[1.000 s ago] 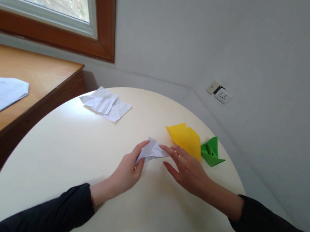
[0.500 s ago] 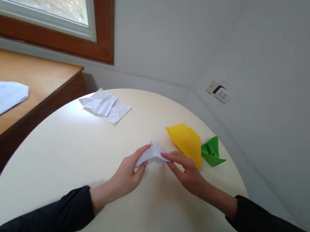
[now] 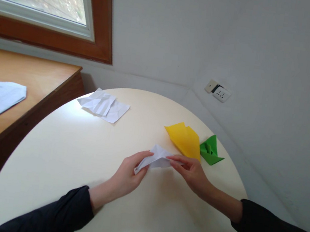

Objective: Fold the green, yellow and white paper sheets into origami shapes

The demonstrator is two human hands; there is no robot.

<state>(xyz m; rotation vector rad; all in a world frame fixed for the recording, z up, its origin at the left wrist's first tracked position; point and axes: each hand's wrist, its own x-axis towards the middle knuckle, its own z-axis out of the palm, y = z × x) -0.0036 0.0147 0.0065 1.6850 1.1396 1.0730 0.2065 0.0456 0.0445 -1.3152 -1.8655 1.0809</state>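
Your left hand [image 3: 128, 170] and right hand [image 3: 192, 171] pinch one white folded paper [image 3: 157, 158]; nearby: one yellow plane [image 3: 184, 139], one green fold [image 3: 210, 150] (touching), one crumpled sheet [image 3: 103, 105].

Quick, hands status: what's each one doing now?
Left hand: shut on the white folded paper.
Right hand: pinching the same paper's other end.

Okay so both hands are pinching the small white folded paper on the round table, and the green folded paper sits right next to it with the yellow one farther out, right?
Not quite: the order is swapped. In the head view, the yellow folded paper lies next to the small white folded paper, and the green folded paper sits farther out. The rest holds: the left hand and right hand both pinch it on the round table.
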